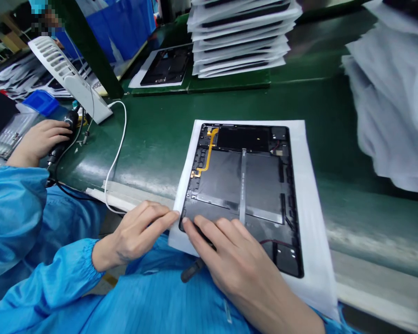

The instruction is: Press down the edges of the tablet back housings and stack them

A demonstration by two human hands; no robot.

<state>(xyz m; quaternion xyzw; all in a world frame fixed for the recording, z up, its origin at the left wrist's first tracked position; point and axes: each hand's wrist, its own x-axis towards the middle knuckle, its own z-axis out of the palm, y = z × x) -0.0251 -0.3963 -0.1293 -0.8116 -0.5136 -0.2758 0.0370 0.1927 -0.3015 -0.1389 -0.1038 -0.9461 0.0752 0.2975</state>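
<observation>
An opened tablet housing [226, 176] lies inner side up on a white foam sheet [311, 222] at the bench's near edge. A yellow flex cable [211, 150] runs down its left part. My left hand [135, 232] has thumb and forefinger pressed together at the sheet's left edge, by the housing's near left corner; anything between them is hidden. Spread over the near part of the housing, my right hand [237, 260] has its fingertips by that same corner. A dark tool handle [191, 270] sticks out beneath my right hand, its other end covered by the fingers.
A co-worker's hand [45, 139] rests on a black electric screwdriver [64, 134] at left. A white fan [69, 79] with a white cable [121, 153] stands nearby. Behind are a stack of sheet-wrapped panels [244, 37] and another housing [165, 65]; foam sheets [393, 93] pile up right.
</observation>
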